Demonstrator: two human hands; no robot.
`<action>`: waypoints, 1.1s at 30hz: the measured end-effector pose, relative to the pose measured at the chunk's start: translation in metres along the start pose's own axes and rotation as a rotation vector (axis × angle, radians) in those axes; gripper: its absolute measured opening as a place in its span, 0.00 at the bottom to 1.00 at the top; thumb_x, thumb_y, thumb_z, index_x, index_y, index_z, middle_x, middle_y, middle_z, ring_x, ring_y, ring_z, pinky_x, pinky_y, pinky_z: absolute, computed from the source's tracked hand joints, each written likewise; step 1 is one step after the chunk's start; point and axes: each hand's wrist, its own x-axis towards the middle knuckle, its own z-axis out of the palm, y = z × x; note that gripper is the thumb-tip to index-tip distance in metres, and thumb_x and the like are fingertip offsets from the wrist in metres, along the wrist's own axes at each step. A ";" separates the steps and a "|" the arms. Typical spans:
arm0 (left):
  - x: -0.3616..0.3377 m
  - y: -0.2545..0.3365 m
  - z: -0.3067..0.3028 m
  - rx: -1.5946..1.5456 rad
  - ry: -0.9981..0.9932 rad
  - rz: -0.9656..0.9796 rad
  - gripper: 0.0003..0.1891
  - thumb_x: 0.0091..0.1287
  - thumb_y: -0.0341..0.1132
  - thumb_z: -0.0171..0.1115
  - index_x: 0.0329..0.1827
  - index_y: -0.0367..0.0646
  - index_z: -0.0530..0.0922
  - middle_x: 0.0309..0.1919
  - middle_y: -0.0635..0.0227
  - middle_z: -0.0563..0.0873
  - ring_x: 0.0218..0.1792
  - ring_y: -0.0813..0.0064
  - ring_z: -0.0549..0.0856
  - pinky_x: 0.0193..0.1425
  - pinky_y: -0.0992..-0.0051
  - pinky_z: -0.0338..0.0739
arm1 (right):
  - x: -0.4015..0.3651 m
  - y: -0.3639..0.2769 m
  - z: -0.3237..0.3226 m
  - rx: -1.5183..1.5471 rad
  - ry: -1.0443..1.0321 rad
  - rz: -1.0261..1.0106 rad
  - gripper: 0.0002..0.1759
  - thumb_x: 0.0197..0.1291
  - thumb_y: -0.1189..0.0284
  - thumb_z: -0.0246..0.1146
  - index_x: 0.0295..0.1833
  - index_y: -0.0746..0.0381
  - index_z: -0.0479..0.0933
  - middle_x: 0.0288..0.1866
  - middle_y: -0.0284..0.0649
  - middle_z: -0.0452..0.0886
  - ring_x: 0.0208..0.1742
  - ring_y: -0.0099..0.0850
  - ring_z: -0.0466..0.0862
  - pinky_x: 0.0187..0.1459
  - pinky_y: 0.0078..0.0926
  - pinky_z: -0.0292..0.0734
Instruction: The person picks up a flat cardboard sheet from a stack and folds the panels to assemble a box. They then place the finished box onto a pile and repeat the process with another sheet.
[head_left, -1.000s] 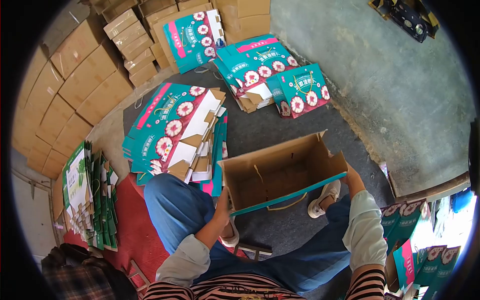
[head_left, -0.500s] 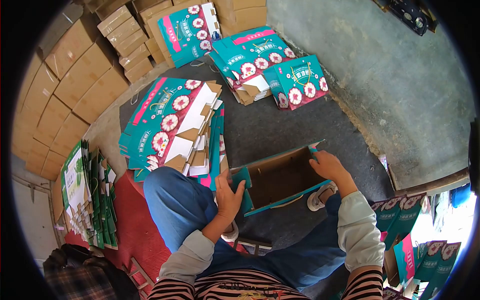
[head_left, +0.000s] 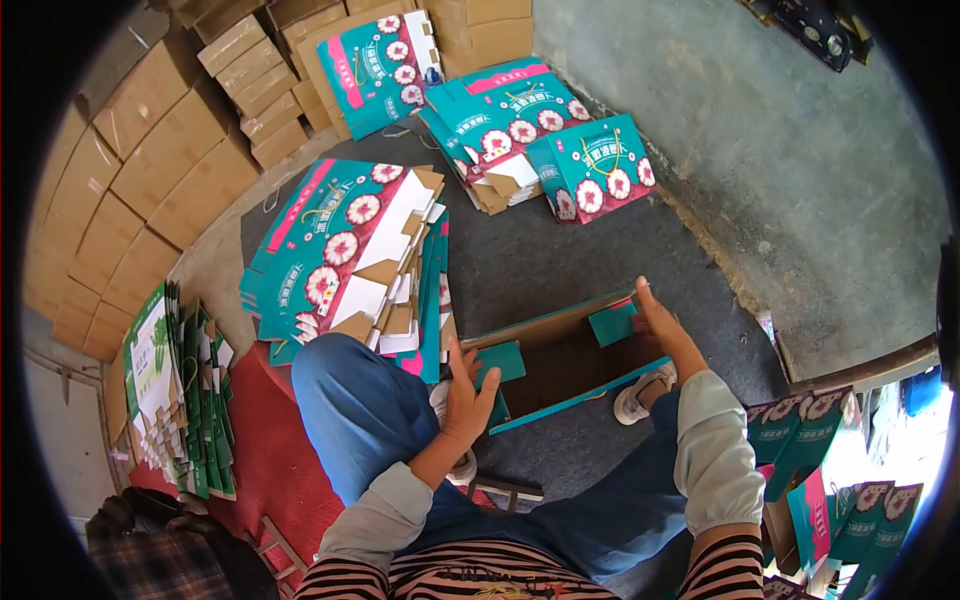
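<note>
An open-topped teal carton [head_left: 560,403] with a bare brown inside stands on the dark floor mat between my knees. Two short teal flaps fold inward at its ends, the left flap [head_left: 501,361] and the right flap [head_left: 612,323]. Against the carton's left end rests my left hand [head_left: 463,398], its fingers stretched and thumb apart. My right hand [head_left: 662,328] lies along the right end with straight fingers, its thumb near the right flap. Neither hand is wrapped round anything.
Flat teal cartons [head_left: 325,240] are piled to the left, and another pile [head_left: 500,115] lies farther back beside a set-up carton [head_left: 605,170]. Green-white cartons [head_left: 165,370] stand at far left. Brown boxes [head_left: 165,150] line the wall. More teal cartons [head_left: 815,440] stand at right.
Both end flaps of the carton have folded inward over the opening. My right hand's fingers have straightened and moved to the outside of the right end; my left hand has shifted slightly.
</note>
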 end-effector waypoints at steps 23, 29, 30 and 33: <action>-0.001 -0.004 -0.015 0.088 -0.018 -0.069 0.31 0.64 0.42 0.67 0.65 0.34 0.68 0.18 0.74 0.69 0.20 0.84 0.69 0.23 0.78 0.62 | 0.014 0.017 -0.003 -0.806 -0.095 -0.373 0.46 0.47 0.46 0.71 0.68 0.58 0.68 0.73 0.54 0.60 0.73 0.50 0.62 0.71 0.42 0.60; 0.003 -0.001 -0.019 0.098 -0.041 -0.137 0.30 0.65 0.42 0.66 0.64 0.34 0.68 0.18 0.77 0.69 0.21 0.86 0.68 0.23 0.79 0.61 | 0.019 0.013 0.003 -0.958 -0.101 -0.435 0.47 0.46 0.42 0.70 0.69 0.55 0.67 0.75 0.48 0.58 0.75 0.48 0.58 0.71 0.43 0.59; 0.004 -0.002 -0.018 0.037 -0.024 -0.181 0.30 0.65 0.42 0.66 0.64 0.33 0.68 0.18 0.77 0.69 0.20 0.87 0.68 0.22 0.79 0.61 | 0.021 0.014 0.003 -0.945 -0.109 -0.438 0.47 0.46 0.42 0.70 0.69 0.55 0.67 0.75 0.48 0.58 0.75 0.48 0.58 0.71 0.43 0.60; 0.006 -0.008 -0.014 -0.094 0.016 -0.283 0.29 0.65 0.42 0.65 0.64 0.33 0.69 0.22 0.75 0.73 0.23 0.86 0.70 0.24 0.79 0.63 | 0.022 0.013 0.001 -0.911 -0.134 -0.423 0.48 0.46 0.42 0.70 0.69 0.55 0.67 0.75 0.47 0.58 0.74 0.48 0.59 0.71 0.44 0.60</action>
